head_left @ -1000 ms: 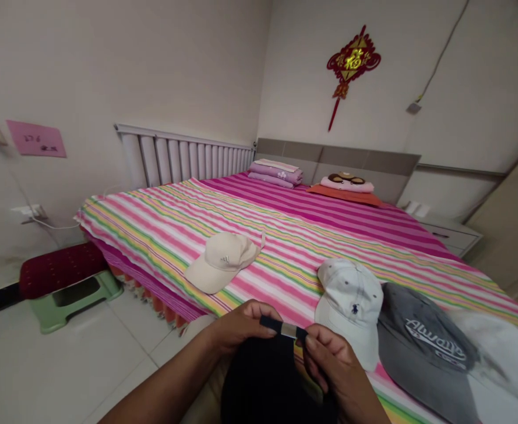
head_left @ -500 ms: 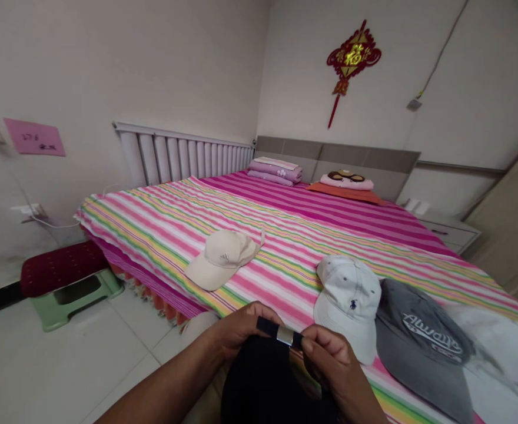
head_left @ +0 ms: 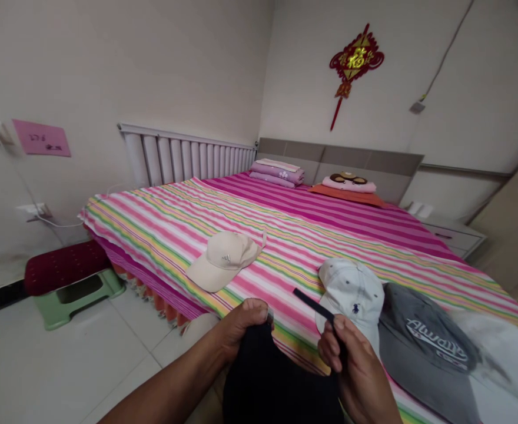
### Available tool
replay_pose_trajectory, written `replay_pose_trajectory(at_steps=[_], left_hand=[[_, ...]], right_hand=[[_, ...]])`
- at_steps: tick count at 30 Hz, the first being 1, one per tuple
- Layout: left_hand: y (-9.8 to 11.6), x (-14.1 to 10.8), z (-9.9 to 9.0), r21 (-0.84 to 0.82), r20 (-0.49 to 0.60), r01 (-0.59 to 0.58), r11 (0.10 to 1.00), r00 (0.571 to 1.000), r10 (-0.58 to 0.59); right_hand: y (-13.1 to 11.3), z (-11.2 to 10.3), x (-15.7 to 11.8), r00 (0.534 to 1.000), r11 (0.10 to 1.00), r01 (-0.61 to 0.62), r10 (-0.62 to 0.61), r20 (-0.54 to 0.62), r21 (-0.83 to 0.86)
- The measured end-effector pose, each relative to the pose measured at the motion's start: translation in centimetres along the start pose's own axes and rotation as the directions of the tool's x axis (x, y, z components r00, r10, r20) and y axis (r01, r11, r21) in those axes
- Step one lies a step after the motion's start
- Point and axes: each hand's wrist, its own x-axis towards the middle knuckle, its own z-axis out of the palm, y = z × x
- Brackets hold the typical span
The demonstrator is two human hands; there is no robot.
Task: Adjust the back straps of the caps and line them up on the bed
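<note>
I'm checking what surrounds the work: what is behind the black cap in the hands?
Past the curved edge of the black cap, between the left hand and the right hand, the striped bedcover shows. Whatever the dark fabric covers cannot be seen.

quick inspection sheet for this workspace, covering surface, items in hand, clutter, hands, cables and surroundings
Surface: multicoloured striped bedsheet, spread out
Job's things: black cap; strap, one end free in the air
Clutter: beige cap, white cap, grey cap, and another pale cap cut by the frame
Hands: left hand grips the black cap's edge; right hand holds the strap
Cables: white cord at left; grey cord at upper right
Surroundings: green stool, radiator, red ornament
</note>
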Motion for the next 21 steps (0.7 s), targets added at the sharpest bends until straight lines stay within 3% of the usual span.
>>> replay_pose_trajectory(at_steps=[3, 6, 8, 10, 14, 18, 21], left_hand=[[0.0, 0.2, 0.0, -0.044, -0.041, 0.003, 0.999, 0.999, -0.004], [-0.2, 0.3, 0.2, 0.024, -0.074, 0.042, 0.999, 0.996, -0.040], [-0.4, 0.4, 0.3, 0.090, -0.061, 0.068, 0.994, 0.996, -0.063], [-0.6, 0.4, 0.2, 0.127, -0.029, 0.075, 0.989, 0.997, -0.072], [-0.7, 0.3, -1.6, 0.146, 0.065, 0.107, 0.983, 0.991, -0.118], [-1.4, -0.1, -5.4, 0.190, 0.152, 0.156, 0.969, 0.971, -0.186], [-2.9, -0.9, -8.0, 0.125, 0.169, 0.207, 0.970, 0.959, -0.227]], right_hand=[[0.1, -0.8, 0.2, 0.983, 0.993, -0.108, 0.115, 0.141, -0.055], [1.0, -1.6, 0.1, 0.855, 0.926, -0.323, 0.374, 0.359, -0.193], [1.8, -2.0, -0.1, 0.784, 0.877, -0.426, 0.481, 0.393, -0.222], [2.3, -2.0, -0.3, 0.761, 0.853, -0.475, 0.522, 0.384, -0.217], [1.8, -1.1, -0.8, 0.810, 0.866, -0.490, 0.495, 0.315, -0.100], [0.5, -0.1, -0.8, 0.880, 0.886, -0.449, 0.416, 0.230, 0.116], [-0.1, 0.0, -0.2, 0.921, 0.880, -0.389, 0.382, 0.081, 0.272]])
